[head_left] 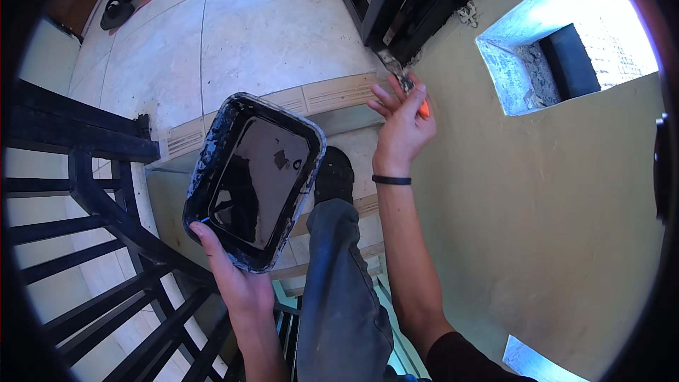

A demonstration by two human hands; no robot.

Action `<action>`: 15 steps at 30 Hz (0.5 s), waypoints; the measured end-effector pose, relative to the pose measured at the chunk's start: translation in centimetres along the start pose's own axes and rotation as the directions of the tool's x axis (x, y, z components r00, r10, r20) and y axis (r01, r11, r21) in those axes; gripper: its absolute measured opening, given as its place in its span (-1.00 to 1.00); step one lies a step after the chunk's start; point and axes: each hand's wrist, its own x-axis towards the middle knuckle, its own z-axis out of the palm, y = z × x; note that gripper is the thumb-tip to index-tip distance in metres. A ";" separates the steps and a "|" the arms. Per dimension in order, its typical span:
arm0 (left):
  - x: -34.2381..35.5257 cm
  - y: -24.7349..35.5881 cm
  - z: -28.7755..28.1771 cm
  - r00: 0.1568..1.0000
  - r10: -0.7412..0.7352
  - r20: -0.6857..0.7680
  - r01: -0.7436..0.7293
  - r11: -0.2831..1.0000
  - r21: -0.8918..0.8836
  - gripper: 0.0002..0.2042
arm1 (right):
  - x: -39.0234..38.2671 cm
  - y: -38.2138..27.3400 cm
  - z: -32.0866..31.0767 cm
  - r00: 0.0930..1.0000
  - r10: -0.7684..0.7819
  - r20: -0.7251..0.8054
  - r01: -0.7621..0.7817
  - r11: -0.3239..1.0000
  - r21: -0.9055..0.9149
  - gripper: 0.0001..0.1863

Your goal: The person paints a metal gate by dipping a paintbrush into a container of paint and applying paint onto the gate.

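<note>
A black rectangular paint tray [304, 124], its rim smeared with dried paint, rests in my left hand [240, 283]. The thumb lies over its near left corner, and the other fingers are hidden underneath. Glossy dark paint [265, 177] fills the bottom of the tray. My right hand [403, 127] grips a paintbrush [403, 79] with an orange handle. Its dark, paint-covered end reaches to the foot of the black railing post [407, 28] beside the wall, and I cannot tell whether it touches.
A black metal railing [106, 212] runs along the left. My shoe [332, 173] stands on a tiled stair below the landing's edge [339, 97]. At the right, a beige wall [523, 219] has a square opening [523, 78]. Dark sandals [117, 13] lie at the far left.
</note>
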 end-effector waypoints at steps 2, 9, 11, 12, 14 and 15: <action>-0.1 0.2 -0.1 1.000 0.003 0.000 -0.003 1.000 -0.008 -0.40 | 0.0 0.1 -0.3 0.999 -0.014 -0.030 0.012 0.999 -0.040 -0.48; -0.2 -0.1 0.4 1.000 -0.017 0.024 0.017 1.000 -0.017 -0.40 | 1.2 -0.1 0.2 0.997 -0.076 0.012 0.077 0.995 -0.068 -0.48; -0.3 0.1 0.3 1.000 -0.012 0.026 0.012 1.000 -0.014 -0.40 | 0.7 -0.4 0.0 0.995 -0.091 0.032 0.092 0.995 -0.044 -0.48; -0.3 0.2 0.3 0.999 -0.011 0.032 0.012 1.000 -0.013 -0.40 | 0.3 -0.5 -0.3 0.995 -0.098 0.020 0.100 0.992 -0.076 -0.49; -0.5 0.0 0.4 0.999 -0.023 0.045 0.024 1.000 -0.018 -0.40 | 0.3 -0.3 -0.7 0.993 -0.119 0.004 0.118 0.986 -0.119 -0.50; -0.5 -0.1 0.5 0.999 -0.027 0.034 0.028 0.999 -0.024 -0.40 | 0.5 0.1 -0.6 0.991 -0.133 0.025 0.135 0.977 -0.163 -0.52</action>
